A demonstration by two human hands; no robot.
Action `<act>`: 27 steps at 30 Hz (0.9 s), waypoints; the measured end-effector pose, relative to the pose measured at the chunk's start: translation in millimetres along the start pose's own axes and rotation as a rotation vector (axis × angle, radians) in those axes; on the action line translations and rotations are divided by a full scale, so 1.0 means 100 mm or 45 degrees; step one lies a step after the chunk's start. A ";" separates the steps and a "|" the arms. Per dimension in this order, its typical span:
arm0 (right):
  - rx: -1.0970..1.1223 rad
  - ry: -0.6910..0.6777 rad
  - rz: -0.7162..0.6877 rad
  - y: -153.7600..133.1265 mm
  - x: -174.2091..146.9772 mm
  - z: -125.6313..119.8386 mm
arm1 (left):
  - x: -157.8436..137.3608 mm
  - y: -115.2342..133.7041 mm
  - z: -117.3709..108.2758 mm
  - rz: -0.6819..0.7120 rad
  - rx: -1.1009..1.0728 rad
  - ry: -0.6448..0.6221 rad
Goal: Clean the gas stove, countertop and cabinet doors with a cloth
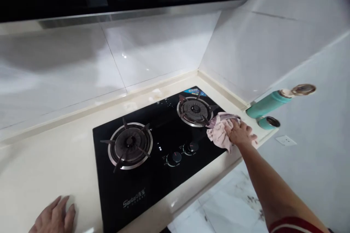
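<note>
Cloth [218, 131], pale pink and bunched, is pressed flat against the right-hand edge of the black glass stove [153, 174] by the right hand [240, 133]. The fingers are spread over the cloth rather than pinched around it, and the palm is laid on top. The cloth is found just beside the right burner [195, 110], touching its outer ring, with its bulk trailing from the hand toward the burner and the two knobs [184, 151]. The rest of the glass is stretched out to the left of the hand, along the stove's long side. The left hand [54, 218] is rested flat, fingers loosely parted, on the cream counter [49, 167] well apart from the cloth, nothing being held in it. A teal bottle [269, 103] is seen at the counter's far right end, near the right hand.
</note>
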State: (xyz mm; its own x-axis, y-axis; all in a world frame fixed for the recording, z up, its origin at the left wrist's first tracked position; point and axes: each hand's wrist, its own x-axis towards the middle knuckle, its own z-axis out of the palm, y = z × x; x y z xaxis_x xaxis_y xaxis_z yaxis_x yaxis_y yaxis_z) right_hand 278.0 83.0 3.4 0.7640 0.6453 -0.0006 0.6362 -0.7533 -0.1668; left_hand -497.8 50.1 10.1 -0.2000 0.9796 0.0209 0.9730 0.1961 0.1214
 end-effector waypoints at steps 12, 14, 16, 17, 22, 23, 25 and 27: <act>-0.077 0.236 -0.116 -0.25 -1.50 0.14 | -0.06 0.15 -0.07 0.098 0.000 -0.015; -0.101 0.283 -0.168 -0.39 -1.90 0.21 | -0.06 0.14 -0.07 0.128 -0.024 -0.015; -0.103 0.288 -0.195 -0.57 -2.31 0.28 | -0.07 0.11 -0.07 0.158 -0.063 -0.016; -0.099 0.281 -0.196 -0.67 -2.51 0.31 | -0.08 0.10 -0.06 0.174 -0.090 -0.010; -0.103 0.198 -0.258 -1.32 -3.60 0.36 | -0.14 0.02 0.01 0.258 -0.324 0.114; -0.110 0.169 -0.305 -1.46 -3.83 0.36 | -0.18 0.02 0.03 0.278 -0.379 0.142; -0.103 0.116 -0.426 -1.74 -4.33 0.38 | -0.31 0.00 0.04 0.368 -0.485 0.176; -0.046 0.069 -0.562 -2.00 -4.84 0.43 | -0.51 -0.04 0.02 0.549 -0.567 0.171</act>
State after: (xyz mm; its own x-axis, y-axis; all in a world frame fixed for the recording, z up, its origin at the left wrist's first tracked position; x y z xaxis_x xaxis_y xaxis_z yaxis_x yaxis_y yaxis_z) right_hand -223.3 -73.5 -5.3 0.4222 0.8992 0.1147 0.9053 -0.4117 -0.1048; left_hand -491.7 -0.2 6.1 0.1589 0.9465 0.2807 0.8339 -0.2809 0.4751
